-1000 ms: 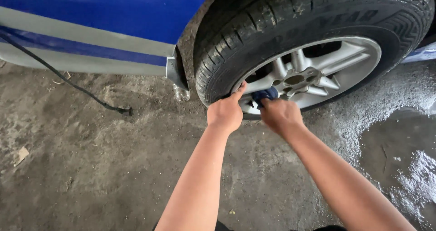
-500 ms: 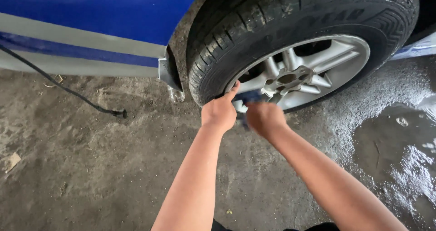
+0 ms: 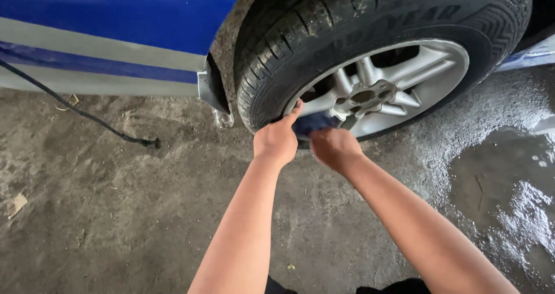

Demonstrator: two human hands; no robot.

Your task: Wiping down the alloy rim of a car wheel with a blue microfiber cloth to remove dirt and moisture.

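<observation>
Your left hand rests on the lower left edge of the silver alloy rim, fingers curled, one fingertip up against the black tyre; whether this grip grasps anything cannot be told. Just to its right, your right hand is clenched on a dark blue cloth pressed to the rim's near edge. A black cable lies on the wet concrete floor, far left, beneath the blue car body.

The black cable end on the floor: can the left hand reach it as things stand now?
Probably yes. The left hand rests on the tyre, and only bare concrete floor lies between it and the cable end.
</observation>
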